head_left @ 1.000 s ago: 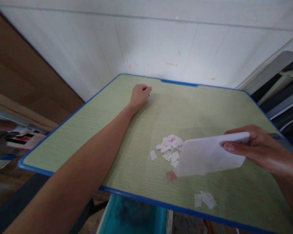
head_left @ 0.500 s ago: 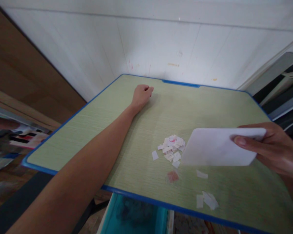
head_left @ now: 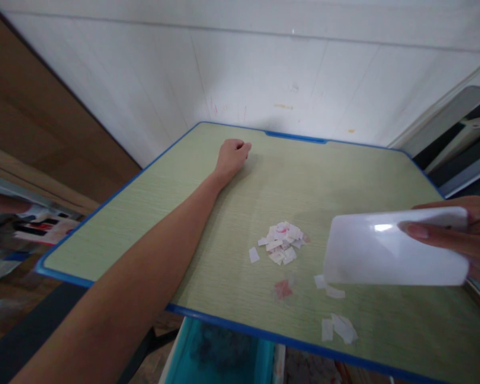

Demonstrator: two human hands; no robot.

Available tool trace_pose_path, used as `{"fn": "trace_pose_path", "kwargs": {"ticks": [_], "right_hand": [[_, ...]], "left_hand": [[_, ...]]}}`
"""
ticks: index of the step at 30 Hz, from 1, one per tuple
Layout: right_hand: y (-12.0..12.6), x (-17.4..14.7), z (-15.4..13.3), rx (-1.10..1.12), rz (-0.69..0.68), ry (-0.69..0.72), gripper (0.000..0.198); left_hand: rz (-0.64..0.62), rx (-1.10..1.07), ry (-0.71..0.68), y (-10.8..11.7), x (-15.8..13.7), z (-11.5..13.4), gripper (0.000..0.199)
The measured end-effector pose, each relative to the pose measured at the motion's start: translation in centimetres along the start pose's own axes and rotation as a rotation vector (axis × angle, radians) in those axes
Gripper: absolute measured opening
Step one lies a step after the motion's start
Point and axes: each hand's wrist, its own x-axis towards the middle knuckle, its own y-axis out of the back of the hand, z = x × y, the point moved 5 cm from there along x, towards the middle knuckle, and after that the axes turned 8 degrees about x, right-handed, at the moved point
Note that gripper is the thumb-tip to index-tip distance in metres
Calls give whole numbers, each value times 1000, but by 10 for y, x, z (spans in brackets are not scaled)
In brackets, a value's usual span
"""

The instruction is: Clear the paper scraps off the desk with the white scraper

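Observation:
My right hand (head_left: 460,234) pinches a flat white plastic scraper (head_left: 384,261), thumb on its upper face, tilted above the right side of the table. Left of the scraper lies a small pile of torn paper scraps (head_left: 282,240), mostly white with some pink. Closed in a loose fist, my left hand (head_left: 232,159) rests toward the back of the table, with no object visible in it. Small white paper pieces (head_left: 334,292) lie beside the scraper's lower left corner, and more white pieces (head_left: 344,328) are near the front edge. A clear scrap with a reddish patch (head_left: 283,289) sits in front of the pile.
The pale green tabletop (head_left: 304,181) has a blue rim and stands against a white panelled wall (head_left: 256,69). Below the front edge is a turquoise bin (head_left: 220,357). A brown wooden panel (head_left: 44,117) rises at left, and a dark metal-framed object (head_left: 472,133) stands at right.
My right hand has moved right with the scraper, away from the pile, and tilted it. One white scrap now lies farther right, beside the loose piece. My left hand has stayed still.

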Motion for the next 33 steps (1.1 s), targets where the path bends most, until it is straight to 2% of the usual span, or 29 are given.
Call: {"fn": "trace_pose_path", "kwargs": {"ticks": [3, 8, 11, 16, 20, 27, 33], "right_hand": [[-5, 1, 1, 74, 17, -26, 30], [-21, 8, -1, 10, -31, 89, 26], [-26, 11, -1, -33, -74, 106, 26], [-21, 7, 5, 23, -112, 12, 33], [-17, 5, 1, 39, -37, 57, 30], [-24, 8, 3, 42, -99, -13, 29], [-16, 7, 4, 47, -45, 22, 30]], "left_hand": [[-3, 7, -1, 0, 0, 0, 33], [6, 7, 5, 0, 0, 0, 33], [-1, 4, 0, 0, 0, 0, 34], [1, 14, -8, 0, 1, -1, 33], [2, 15, -6, -1, 2, -2, 33], [-1, 3, 0, 0, 0, -1, 31], [4, 11, -5, -1, 2, -2, 32]]}}
